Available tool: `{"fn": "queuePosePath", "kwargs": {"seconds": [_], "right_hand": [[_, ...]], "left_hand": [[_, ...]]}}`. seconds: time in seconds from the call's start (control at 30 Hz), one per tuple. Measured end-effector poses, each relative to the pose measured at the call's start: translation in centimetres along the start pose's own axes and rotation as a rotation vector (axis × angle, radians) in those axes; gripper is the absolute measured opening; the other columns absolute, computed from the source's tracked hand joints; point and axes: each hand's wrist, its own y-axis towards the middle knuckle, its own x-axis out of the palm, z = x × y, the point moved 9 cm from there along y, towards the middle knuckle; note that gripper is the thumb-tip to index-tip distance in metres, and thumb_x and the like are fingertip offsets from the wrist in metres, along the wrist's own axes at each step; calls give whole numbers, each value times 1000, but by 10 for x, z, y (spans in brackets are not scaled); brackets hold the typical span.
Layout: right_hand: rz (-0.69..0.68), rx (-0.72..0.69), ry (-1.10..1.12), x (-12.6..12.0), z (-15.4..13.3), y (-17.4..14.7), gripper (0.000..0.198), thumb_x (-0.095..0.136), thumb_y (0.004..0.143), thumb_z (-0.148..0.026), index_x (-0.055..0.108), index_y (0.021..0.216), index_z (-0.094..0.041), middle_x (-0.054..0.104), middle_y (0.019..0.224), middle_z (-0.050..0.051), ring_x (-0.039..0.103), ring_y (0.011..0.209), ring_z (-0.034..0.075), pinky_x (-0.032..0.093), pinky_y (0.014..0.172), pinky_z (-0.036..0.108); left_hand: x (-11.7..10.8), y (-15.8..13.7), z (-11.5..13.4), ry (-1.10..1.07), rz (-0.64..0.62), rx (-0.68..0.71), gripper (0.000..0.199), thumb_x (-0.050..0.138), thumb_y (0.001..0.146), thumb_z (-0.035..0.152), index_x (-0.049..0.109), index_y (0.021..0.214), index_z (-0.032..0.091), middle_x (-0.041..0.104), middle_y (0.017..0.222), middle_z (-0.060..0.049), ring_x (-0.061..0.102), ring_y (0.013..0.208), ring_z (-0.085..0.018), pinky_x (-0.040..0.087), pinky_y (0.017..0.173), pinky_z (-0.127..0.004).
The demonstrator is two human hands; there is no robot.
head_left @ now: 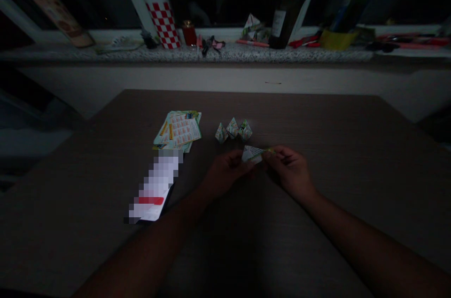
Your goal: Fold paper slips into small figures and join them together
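Note:
Between my two hands is a small piece of folded printed paper (pixel 251 153), pale with rows of text and a green-yellow edge. My left hand (pixel 225 171) pinches its left side, thumb along the near edge. On the right, my right hand (pixel 291 169) grips the other end with thumb and fingertips, which cover part of it. Just beyond the hands stand three folded paper shapes (pixel 233 128) with pointed tops, made of similar printed paper. To their left lies a loose stack of printed paper sheets (pixel 181 130).
A lit phone (pixel 155 187), its screen blurred out, lies left of my left forearm on the dark wooden table (pixel 334 124). Behind, a granite windowsill (pixel 239 56) carries a red-and-white checkered bottle (pixel 165 23), a small red jar (pixel 189 34), a dark bottle (pixel 283 21) and other small items.

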Motion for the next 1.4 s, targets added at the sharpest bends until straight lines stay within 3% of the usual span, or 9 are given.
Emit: {"fn": "queuePosePath", "kwargs": {"seconds": [0.13, 0.4, 0.7, 0.77, 0.93, 1.07, 1.2, 1.3, 1.4], "right_hand": [[-51, -27, -136, 8, -1, -3, 21, 68, 75, -37, 66, 78, -17, 65, 64, 1, 57, 54, 12, 42, 48, 22], [-277, -441, -785, 27, -35, -11, 22, 55, 87, -32, 67, 102, -20, 71, 80, 5, 63, 63, 16, 47, 60, 26], [-464, -618, -995, 35, -26, -15, 21, 54, 88, -34, 70, 96, -22, 72, 79, 7, 64, 68, 19, 46, 65, 29], [-481, -605, -977, 36, -24, -16, 20, 53, 89, -33, 71, 90, -22, 70, 74, 6, 62, 64, 18, 44, 62, 28], [-387, -430, -816, 29, -24, -11, 27, 50, 90, -33, 69, 75, -20, 64, 62, 2, 56, 55, 14, 41, 54, 25], [-317, -152, -486, 19, -13, -4, 29, 56, 86, -37, 67, 66, -18, 66, 60, 1, 59, 54, 14, 43, 49, 23], [-272, 46, -265, 18, 0, -2, 25, 66, 76, -39, 69, 63, -17, 67, 55, 1, 58, 44, 12, 42, 42, 21], [-256, 72, -232, 18, 3, -1, 24, 69, 74, -39, 69, 65, -17, 68, 57, 2, 59, 45, 13, 44, 43, 21], [-255, -17, -349, 17, -1, -1, 21, 67, 76, -37, 70, 68, -18, 68, 59, 1, 61, 51, 13, 46, 48, 22]], "left_hand": [[0, 1, -2, -34, 0, 32, 22, 61, 81, 33, 60, 91, 13, 65, 68, 0, 59, 52, -10, 46, 53, -22], [-12, 3, -9, -298, 33, -104, 60, 66, 74, 22, 42, 129, 19, 60, 58, 4, 54, 45, -10, 41, 42, -19], [-11, -3, -20, -395, -31, -326, 35, 64, 75, 15, 55, 109, 16, 60, 55, 2, 53, 41, -9, 43, 44, -20], [-11, -3, -18, -445, -38, -332, 28, 59, 80, 26, 57, 106, 15, 63, 57, -1, 57, 44, -11, 45, 45, -22], [-13, 2, -6, -430, -20, -207, 50, 41, 84, 58, 59, 97, 13, 64, 56, -5, 56, 42, -15, 43, 43, -25], [-24, 3, -2, -103, 138, -66, 34, 58, 78, 50, 58, 80, 16, 54, 47, 4, 44, 35, -8, 32, 36, -19], [-30, -1, 3, 116, 233, -5, 33, 58, 79, 47, 59, 70, 16, 46, 44, 6, 38, 36, -6, 27, 36, -19], [-34, -3, 9, 205, 279, 23, 36, 58, 79, 46, 57, 60, 16, 44, 43, 5, 37, 37, -6, 26, 38, -18], [-37, -5, 7, 186, 321, -8, 36, 58, 79, 44, 54, 57, 16, 44, 40, 6, 36, 34, -6, 25, 36, -19]]}}
